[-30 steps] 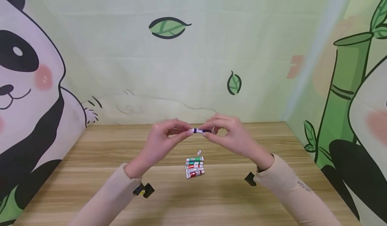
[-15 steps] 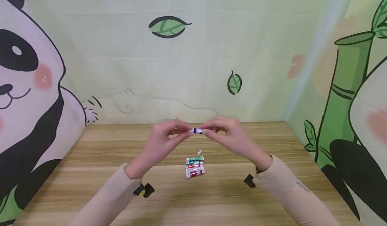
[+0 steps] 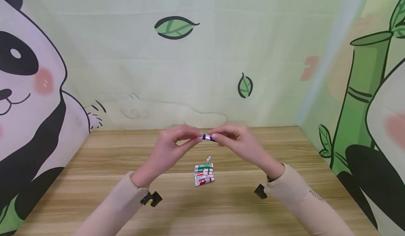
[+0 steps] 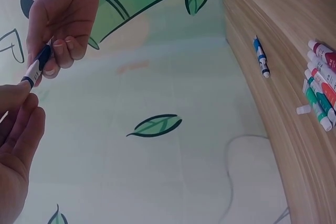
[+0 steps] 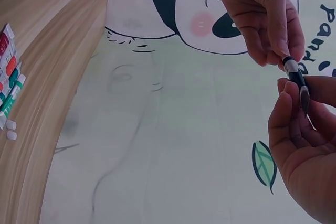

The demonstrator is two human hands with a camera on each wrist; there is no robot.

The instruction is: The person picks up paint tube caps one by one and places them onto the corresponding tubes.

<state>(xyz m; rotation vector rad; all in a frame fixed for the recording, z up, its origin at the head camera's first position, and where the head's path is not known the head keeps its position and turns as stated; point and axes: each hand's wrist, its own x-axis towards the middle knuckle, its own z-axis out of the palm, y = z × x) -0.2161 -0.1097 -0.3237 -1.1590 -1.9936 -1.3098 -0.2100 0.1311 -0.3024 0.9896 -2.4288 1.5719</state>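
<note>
At the left a printed panda (image 3: 44, 64) is filling the backdrop, and a pale left sleeve (image 3: 110, 204) is showing a black device (image 3: 151, 198) at its cuff. The left hand (image 3: 166, 143) is making a narrow pinch on the white end of a blue-banded tube (image 3: 207, 137). Just right of that, on the wooden table (image 3: 202, 215), a row of tubes (image 3: 204, 174) is lying side by side, likely to stay orderly, with two small white pieces (image 3: 209, 159) (perhaps caps) sitting near it. Above them, the blue-banded tube is spanning the gap between the hands, off the table. The right hand (image 3: 238, 139) is gripping its other end between thumb and fingers, presumably so that each end is being steadied separately. In the left wrist view another blue-and-white piece (image 4: 261, 56) is lying alone on the table; what it is, I cannot tell. Farther right, a right sleeve (image 3: 300, 197) is carrying lettering, and printed bamboo (image 3: 360, 74) is standing behind. As for writing, the backdrop in the right wrist view is apparently spelling "panda" (image 5: 319, 36); the tubes are bearing labels too small for reading, no brand is coming through, and the sleeve's lettering is blurring.
</note>
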